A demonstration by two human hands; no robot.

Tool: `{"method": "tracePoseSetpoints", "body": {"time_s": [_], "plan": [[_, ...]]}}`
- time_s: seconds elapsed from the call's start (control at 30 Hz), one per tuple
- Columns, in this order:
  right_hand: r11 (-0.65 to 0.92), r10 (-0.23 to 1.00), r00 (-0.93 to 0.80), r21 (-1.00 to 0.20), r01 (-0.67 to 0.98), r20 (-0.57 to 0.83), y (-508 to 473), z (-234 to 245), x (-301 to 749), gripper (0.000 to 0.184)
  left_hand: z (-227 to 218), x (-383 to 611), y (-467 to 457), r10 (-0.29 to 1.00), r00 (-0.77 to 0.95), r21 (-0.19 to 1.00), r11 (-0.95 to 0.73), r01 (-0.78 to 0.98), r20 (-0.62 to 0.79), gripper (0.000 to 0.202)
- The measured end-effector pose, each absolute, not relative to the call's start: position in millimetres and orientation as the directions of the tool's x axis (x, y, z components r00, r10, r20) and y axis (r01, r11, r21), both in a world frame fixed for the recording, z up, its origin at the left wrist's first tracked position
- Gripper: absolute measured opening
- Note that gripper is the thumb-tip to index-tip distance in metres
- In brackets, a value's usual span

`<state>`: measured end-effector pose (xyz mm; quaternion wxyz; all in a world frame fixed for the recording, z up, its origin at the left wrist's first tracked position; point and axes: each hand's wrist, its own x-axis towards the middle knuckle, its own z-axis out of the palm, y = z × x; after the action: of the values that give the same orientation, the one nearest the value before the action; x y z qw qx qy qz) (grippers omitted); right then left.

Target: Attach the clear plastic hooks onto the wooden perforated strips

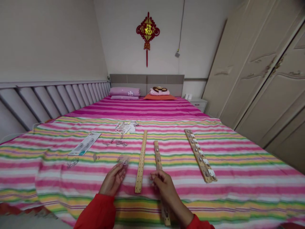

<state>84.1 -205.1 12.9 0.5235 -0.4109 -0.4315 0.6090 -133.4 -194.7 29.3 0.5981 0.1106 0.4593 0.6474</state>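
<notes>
My left hand (pixel 113 178) pinches a small clear plastic packet (pixel 124 159) with a shiny metal piece showing in it. My right hand (pixel 164 183) is closed, thumb and fingertips pressed together above a narrow wooden strip (pixel 156 149); whatever it pinches is too small to make out. Metal fittings sit along that strip, and my hand hides its middle. Between my hands lies a second wooden strip (pixel 141 159), dotted with rows of small holes. To the right rests a wider wooden board (pixel 199 156) with metal pieces and round white tags along it.
On the striped bedspread (pixel 238 171), a blister card (pixel 85 143) lies at left near a loop of wire (pixel 72 163) and a small loose piece (pixel 95 157). Opened packaging (pixel 126 127) and clear scraps (pixel 116 142) lie farther back. Bed rails (pixel 54 98) run along the left.
</notes>
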Motion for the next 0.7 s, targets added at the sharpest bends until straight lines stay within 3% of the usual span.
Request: {"method": "tracePoseSetpoints", "body": {"time_s": [0.1, 0.2, 0.33, 0.4, 0.53, 0.7], "plan": [[-0.071, 0.991, -0.128, -0.954, -0.293, -0.034, -203, 21, 84, 0.037, 42, -117, -199, 0.913, -0.174, 0.703, 0.151, -0.695, -0.369, 0.015], [-0.104, 0.986, -0.16, -0.94, -0.326, -0.054, -203, 29, 87, 0.037, 51, -101, -204, 0.963, -0.138, 0.788, 0.104, -0.607, -0.233, 0.017], [-0.214, 0.964, -0.241, -0.871, -0.443, -0.114, -206, 43, 93, 0.039, 58, -84, -211, 0.996, -0.081, 0.96, -0.062, -0.275, 0.041, 0.02], [-0.242, 0.955, -0.275, -0.832, -0.499, -0.113, -209, 52, 97, 0.039, 62, -78, -215, 0.986, -0.02, 0.983, -0.168, -0.074, 0.167, 0.019], [-0.248, 0.952, -0.292, -0.802, -0.543, -0.097, -214, 65, 105, 0.034, 66, -69, -221, 0.917, 0.078, 0.894, -0.399, 0.205, 0.391, 0.012], [-0.229, 0.958, -0.268, -0.828, -0.511, -0.099, -212, 63, 113, 0.029, 67, -63, -226, 0.795, 0.163, 0.722, -0.601, 0.342, 0.584, 0.015]]}}
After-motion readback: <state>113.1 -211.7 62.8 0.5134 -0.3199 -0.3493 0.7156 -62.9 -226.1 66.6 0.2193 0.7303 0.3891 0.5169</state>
